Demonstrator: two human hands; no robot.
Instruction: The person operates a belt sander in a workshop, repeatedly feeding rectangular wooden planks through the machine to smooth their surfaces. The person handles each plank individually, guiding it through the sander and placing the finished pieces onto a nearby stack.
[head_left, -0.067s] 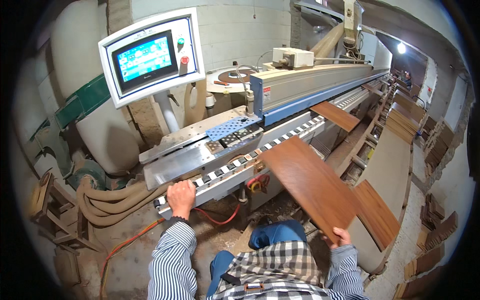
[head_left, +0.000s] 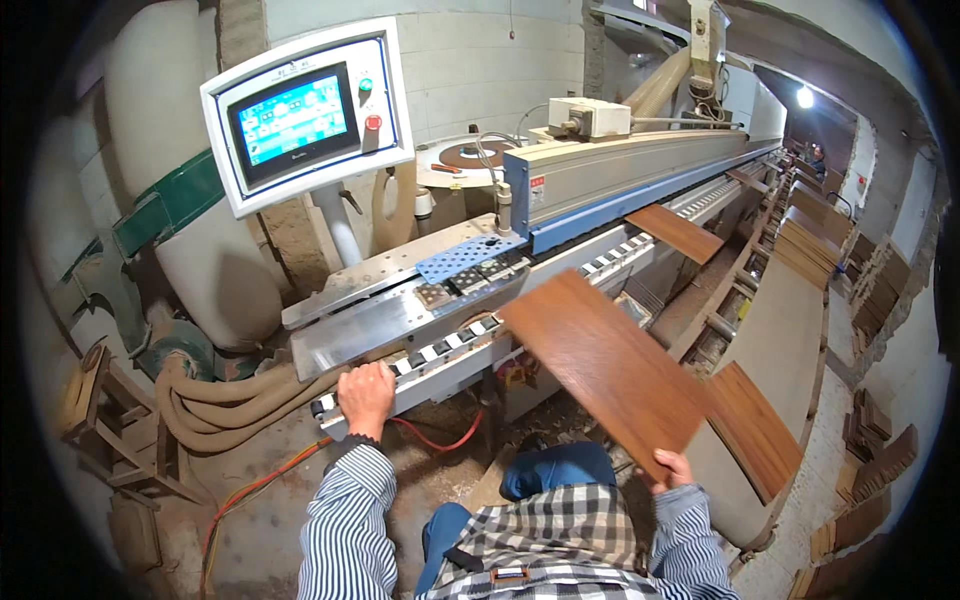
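Note:
A flat brown wood-grain board [head_left: 605, 365] extends from my right hand [head_left: 674, 472], which pinches its near corner with the thumb on top. The board slants away to the left, and its far end hangs over the black-and-white segmented feed track [head_left: 440, 347] of a long edge-banding machine [head_left: 640, 175]. Whether that end touches the track I cannot tell. My left hand [head_left: 367, 398] is curled over the near end of the track's rail, with no board under it. A smooth metal table [head_left: 350, 340] and a blue perforated plate [head_left: 465, 258] lie just beyond the track.
At the left stands a control panel with a lit screen [head_left: 293, 112]. Thick dust hoses [head_left: 225, 400] run below it. Another board [head_left: 677, 232] sticks out of the machine farther along. On the right, one more board [head_left: 755, 425] lies on a belt [head_left: 765, 345], with stacked boards [head_left: 808, 240] beyond.
The board has shifted left, its far end now farther over the feed track. My right hand has moved slightly left and up with it. My left hand stays on the rail.

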